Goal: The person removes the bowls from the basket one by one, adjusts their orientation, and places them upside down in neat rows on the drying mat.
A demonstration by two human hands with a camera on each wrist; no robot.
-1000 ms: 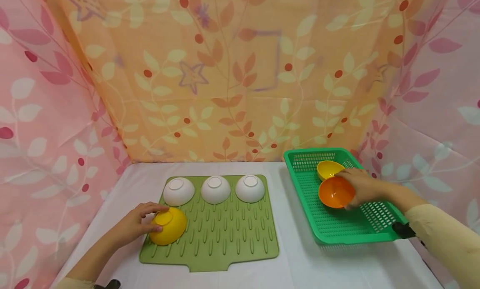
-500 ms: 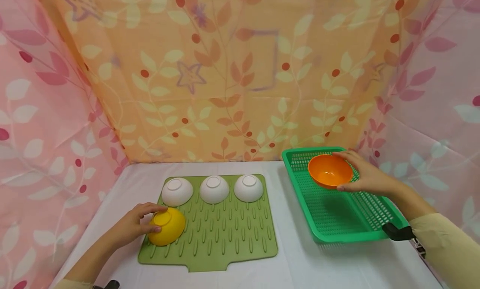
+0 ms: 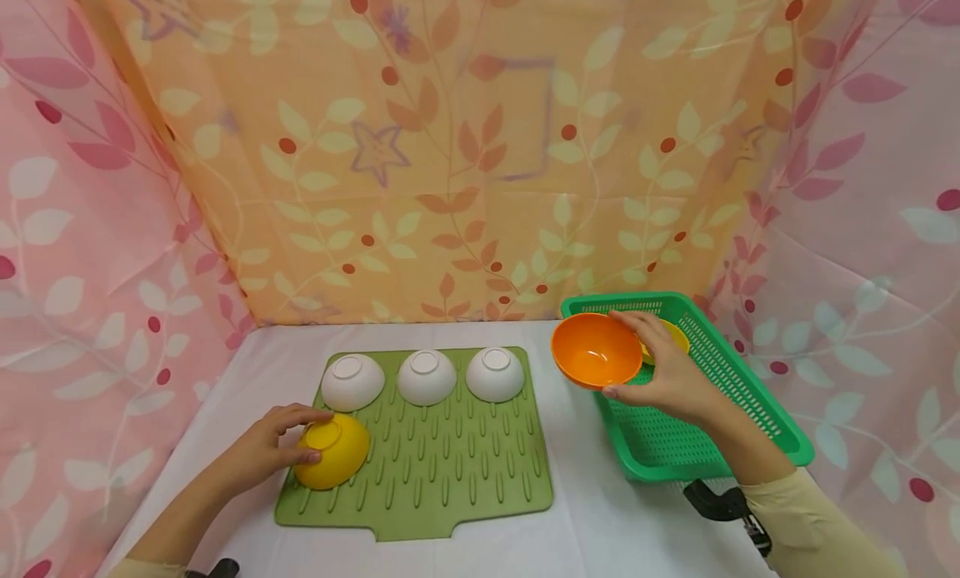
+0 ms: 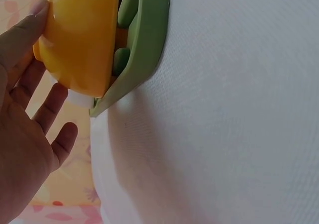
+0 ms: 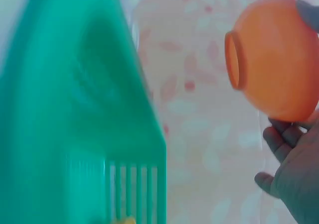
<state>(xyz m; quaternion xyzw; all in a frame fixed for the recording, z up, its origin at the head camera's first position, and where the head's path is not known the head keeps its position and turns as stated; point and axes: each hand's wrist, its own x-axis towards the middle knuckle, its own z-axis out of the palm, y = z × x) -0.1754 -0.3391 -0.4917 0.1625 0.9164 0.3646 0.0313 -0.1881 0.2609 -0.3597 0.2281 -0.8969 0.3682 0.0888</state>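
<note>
My right hand holds an orange bowl by its rim, thumb below and fingers at the far side. The bowl is in the air, its mouth tipped toward the head camera, over the left edge of the green basket. In the right wrist view the bowl's foot ring faces the basket. My left hand pinches a yellow bowl, which sits upside down on the near left part of the olive drying mat. The left wrist view shows the thumb on this yellow bowl, the lower fingers spread.
Three white bowls, left, middle and right, stand upside down along the mat's far edge. Another yellow bowl is in the basket, partly behind the right hand. A patterned curtain surrounds the white-covered table.
My right hand has lifted the orange bowl from the basket and carried it left to the basket's left edge. The left hand and the yellow bowl under it have stayed put.
</note>
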